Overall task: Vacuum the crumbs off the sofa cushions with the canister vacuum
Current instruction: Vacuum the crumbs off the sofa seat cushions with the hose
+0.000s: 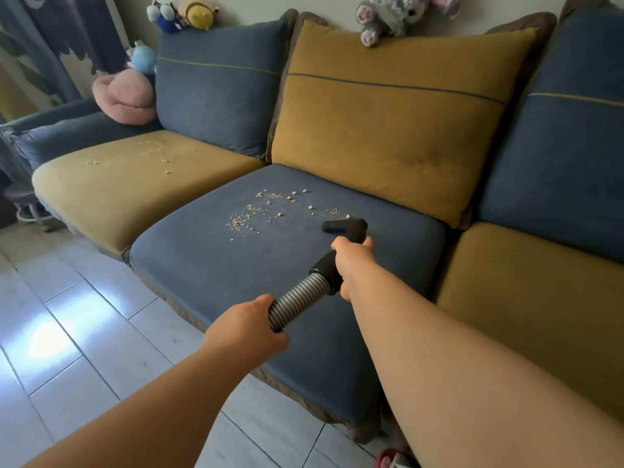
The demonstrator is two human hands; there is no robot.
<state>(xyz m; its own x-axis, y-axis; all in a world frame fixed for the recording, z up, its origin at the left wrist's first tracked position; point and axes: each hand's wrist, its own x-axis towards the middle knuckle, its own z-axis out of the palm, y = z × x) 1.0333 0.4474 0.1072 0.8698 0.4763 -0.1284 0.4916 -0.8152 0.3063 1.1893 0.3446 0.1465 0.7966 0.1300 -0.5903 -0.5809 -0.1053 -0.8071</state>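
A black vacuum nozzle (344,225) rests on the blue middle seat cushion (216,278), at the right edge of a scatter of pale crumbs (266,207). My right hand (353,261) grips the black handle just behind the nozzle. My left hand (250,325) grips the ribbed grey hose (297,298) lower down, near the cushion's front edge. More crumbs (152,152) lie on the yellow left seat cushion (111,190). The canister itself is out of view.
Back cushions stand behind the seats: blue (216,92), yellow (388,119) and blue (567,157). A yellow seat cushion (540,298) is at the right. Plush toys (121,96) sit on the left armrest and sofa top. Pale tiled floor (67,325) lies at the front left.
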